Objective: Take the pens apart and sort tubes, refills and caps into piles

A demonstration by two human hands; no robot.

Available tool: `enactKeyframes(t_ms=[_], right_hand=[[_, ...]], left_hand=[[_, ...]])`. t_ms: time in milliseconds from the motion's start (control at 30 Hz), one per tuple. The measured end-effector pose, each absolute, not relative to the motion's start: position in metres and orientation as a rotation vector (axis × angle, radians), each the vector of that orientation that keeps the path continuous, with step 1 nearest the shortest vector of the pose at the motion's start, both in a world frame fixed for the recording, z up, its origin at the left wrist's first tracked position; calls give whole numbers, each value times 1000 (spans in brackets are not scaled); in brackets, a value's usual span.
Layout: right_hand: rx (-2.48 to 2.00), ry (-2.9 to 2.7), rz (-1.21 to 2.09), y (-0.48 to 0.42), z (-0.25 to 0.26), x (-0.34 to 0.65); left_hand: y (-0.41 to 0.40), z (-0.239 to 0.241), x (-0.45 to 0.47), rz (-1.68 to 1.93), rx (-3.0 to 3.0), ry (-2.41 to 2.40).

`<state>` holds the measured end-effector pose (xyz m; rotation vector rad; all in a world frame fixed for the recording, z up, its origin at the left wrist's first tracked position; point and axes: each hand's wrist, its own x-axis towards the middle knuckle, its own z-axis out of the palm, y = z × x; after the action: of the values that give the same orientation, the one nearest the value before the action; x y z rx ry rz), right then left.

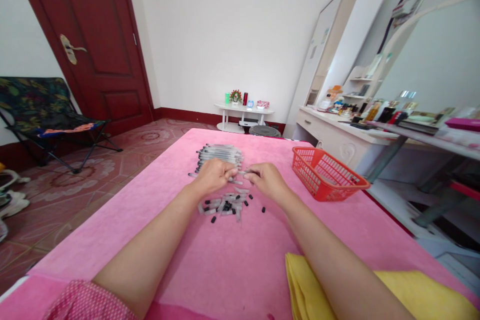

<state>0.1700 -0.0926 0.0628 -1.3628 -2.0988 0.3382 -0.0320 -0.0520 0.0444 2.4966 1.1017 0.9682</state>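
Note:
Both hands meet just in front of a stack of clear pens [220,152] with black ends, laid side by side on the pink cloth. My left hand [214,176] is closed around a pen [192,175], whose dark end sticks out to its left. Close on the right, my right hand [267,180] pinches a small, clear piece, likely a pen cap [242,172], in line with the pen's other end. I cannot tell whether the two parts touch. Below the hands lies a loose heap of clear caps and small black pieces [227,206].
A red plastic basket [326,175] stands on the right of the pink-covered table [225,270]. Yellow cloth [311,285] lies under my right forearm. Beyond are a folding chair [45,115], a low white stand [243,110] and a dressing table [337,135] with bottles.

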Motion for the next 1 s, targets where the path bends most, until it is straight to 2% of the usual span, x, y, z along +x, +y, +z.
enactKeyframes(t_ms=[67, 167, 300, 400, 567, 800, 1000], right_hand=[[-1406, -2070, 174, -94, 67, 172], [-1439, -2023, 166, -93, 64, 172], [-1411, -2062, 301, -93, 46, 158], [-1357, -2074, 374, -96, 36, 147], [-1200, -1813, 553, -90, 38, 148], [-1144, -1281, 1082, -71, 36, 167], [-1174, -1319, 947, -69, 28, 170]], left_hand=[[-36, 40, -43, 1178, 2100, 1096], [-13, 44, -55, 1491, 1284, 880], [-1, 56, -44, 1592, 604, 448], [-1, 59, -20, 1569, 323, 386], [0, 57, 15, 1439, 315, 308], [-13, 45, 34, 1307, 502, 380], [-18, 30, 30, 1272, 681, 432]])
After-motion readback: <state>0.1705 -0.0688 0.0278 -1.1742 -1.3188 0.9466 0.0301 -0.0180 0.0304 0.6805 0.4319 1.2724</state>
